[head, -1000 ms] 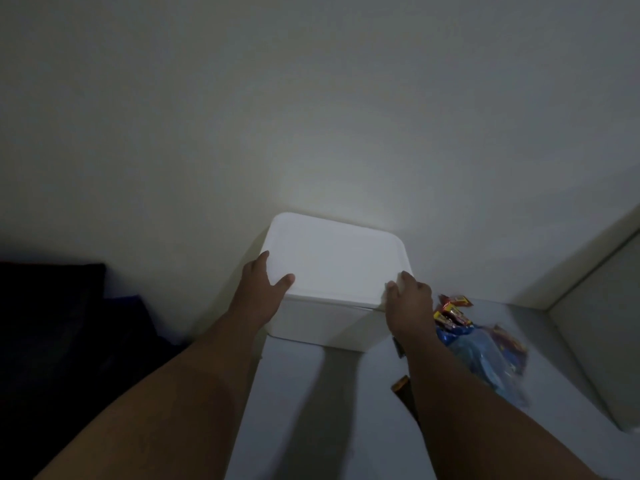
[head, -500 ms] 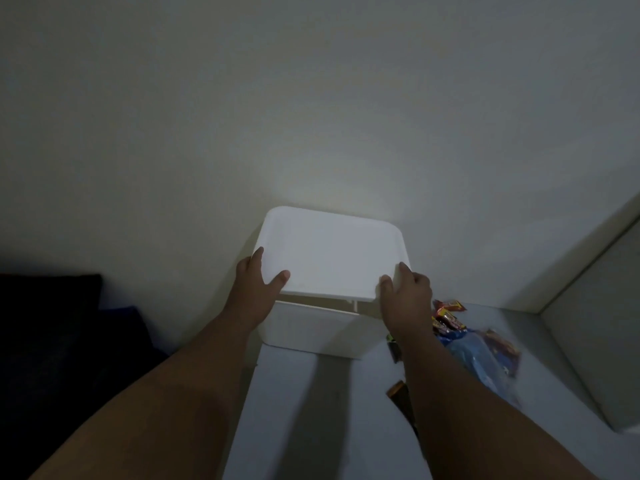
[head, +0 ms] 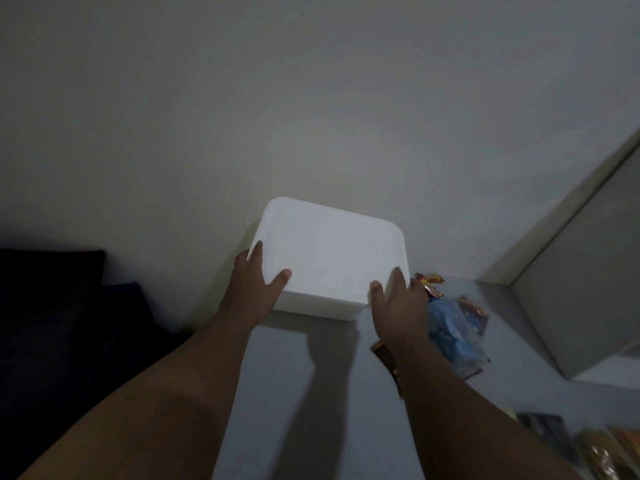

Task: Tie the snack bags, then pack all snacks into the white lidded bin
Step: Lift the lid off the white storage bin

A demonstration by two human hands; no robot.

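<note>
The white bin's lid [head: 332, 258] is raised and tilted toward me, held by its two near corners. My left hand [head: 254, 289] grips the left corner with the thumb on top. My right hand [head: 398, 303] grips the right corner the same way. A strip of the white bin [head: 322, 308] shows just under the lid's front edge; the rest of the bin is hidden. To the right of the bin lies a clear bluish snack bag [head: 450, 334] with red and yellow wrapped snacks [head: 429, 284] around it. A brown wrapper [head: 382, 353] peeks out beside my right wrist.
Everything sits on a grey tabletop [head: 304, 393] against a pale wall. More snack packs [head: 602, 452] lie blurred at the bottom right corner. A dark cushion-like mass [head: 62, 323] fills the left side. A pale panel [head: 581, 299] stands at the right.
Both hands have lifted the lid off the bin and brought it up toward me. It now covers most of the bin from view.
</note>
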